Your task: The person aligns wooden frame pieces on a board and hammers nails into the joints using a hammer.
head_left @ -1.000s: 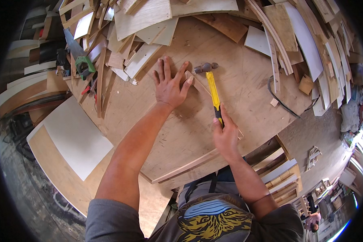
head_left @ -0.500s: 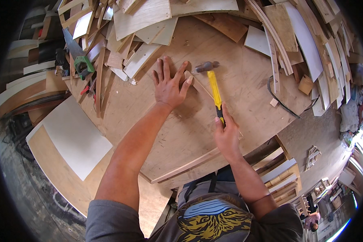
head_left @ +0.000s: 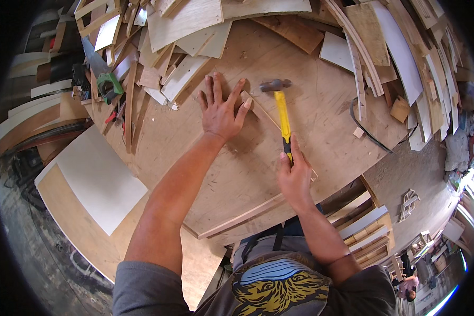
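Observation:
My left hand [head_left: 222,113] lies flat with its fingers spread, pressing down on the plywood tabletop. Beside its thumb runs a thin wooden strip [head_left: 262,111], slanting toward my right hand; part of it is hidden. In my right hand [head_left: 295,176] is a hammer [head_left: 283,117] with a yellow and black handle, gripped near its lower end. The hammer's dark metal head points away from me, to the right of my left hand's fingertips. Whether a nail stands in the strip is too small to tell.
Offcuts and panels [head_left: 187,26] are heaped along the far edge, with curved boards [head_left: 395,50] at right. A green-handled handsaw [head_left: 108,84] rests at left. A black cable [head_left: 368,134] lies near the right edge. A wooden batten [head_left: 242,216] borders the near side. A person [head_left: 407,287] is far off at lower right.
The hammer head has shifted slightly to the right, and my right hand has moved a little left and nearer to me. My left hand stays in place.

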Demonstrator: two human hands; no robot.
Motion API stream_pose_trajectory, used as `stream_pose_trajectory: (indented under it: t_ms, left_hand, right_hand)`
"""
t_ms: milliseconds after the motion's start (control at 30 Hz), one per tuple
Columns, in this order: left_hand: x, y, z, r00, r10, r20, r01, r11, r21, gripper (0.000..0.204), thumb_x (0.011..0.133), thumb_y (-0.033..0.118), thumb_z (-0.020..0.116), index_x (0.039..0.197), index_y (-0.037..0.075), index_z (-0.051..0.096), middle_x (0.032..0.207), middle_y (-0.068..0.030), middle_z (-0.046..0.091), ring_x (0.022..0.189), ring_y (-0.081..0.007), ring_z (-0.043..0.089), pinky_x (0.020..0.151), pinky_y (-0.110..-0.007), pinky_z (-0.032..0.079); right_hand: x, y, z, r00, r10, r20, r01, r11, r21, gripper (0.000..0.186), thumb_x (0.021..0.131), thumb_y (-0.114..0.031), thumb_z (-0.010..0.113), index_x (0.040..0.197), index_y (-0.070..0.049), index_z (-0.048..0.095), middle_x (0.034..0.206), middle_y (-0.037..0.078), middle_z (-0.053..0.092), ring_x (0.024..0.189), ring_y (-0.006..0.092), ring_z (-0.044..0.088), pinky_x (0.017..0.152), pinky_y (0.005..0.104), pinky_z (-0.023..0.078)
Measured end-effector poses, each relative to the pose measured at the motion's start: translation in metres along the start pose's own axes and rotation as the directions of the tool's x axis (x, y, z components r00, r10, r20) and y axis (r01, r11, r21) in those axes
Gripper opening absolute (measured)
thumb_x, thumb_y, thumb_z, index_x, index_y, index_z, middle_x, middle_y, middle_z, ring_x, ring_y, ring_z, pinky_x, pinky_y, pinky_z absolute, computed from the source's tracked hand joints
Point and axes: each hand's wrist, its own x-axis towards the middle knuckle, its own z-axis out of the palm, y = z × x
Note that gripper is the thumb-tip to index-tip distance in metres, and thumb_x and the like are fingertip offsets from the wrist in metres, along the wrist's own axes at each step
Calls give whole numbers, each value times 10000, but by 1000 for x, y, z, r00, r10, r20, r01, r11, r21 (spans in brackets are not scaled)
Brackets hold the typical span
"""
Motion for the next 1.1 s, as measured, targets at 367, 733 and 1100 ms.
stream_pose_trajectory:
  t_ms: [367, 733, 1100]
  left_hand:
    - [0, -1, 3, 1000, 11, -16, -12, 1000, -9, 644, 1026, 588, 523, 1630, 389, 426, 1752, -259, 138, 1616, -509, 75, 1242, -720, 130]
    - [-1, -2, 4, 1000, 13, -22, -13, 1000, -16, 643, 1026, 592, 526, 1630, 398, 422, 1753, -256, 128, 1616, -508, 70, 1235, -727, 142]
    - [0, -1, 3, 999, 22, -27, -22, 1000, -9, 651, 1020, 599, 524, 1625, 372, 440, 1750, -259, 139, 1612, -513, 85, 1227, -734, 153]
  right_hand:
    - [2, 10, 11, 974, -212, -79, 205, 974, -95, 615, 995, -73, 633, 1577, 5, 448, 1110, 322, 687, 944, 485, 702, 785, 507, 566]
    - [4, 6, -1, 999, -32, -28, 32, 999, -16, 617, 987, -79, 647, 1573, -11, 464, 1083, 312, 692, 942, 482, 703, 796, 505, 568]
    - [5, 11, -2, 994, -96, -46, 93, 994, -58, 592, 978, -61, 644, 1550, -7, 501, 1084, 317, 688, 902, 450, 704, 789, 478, 567]
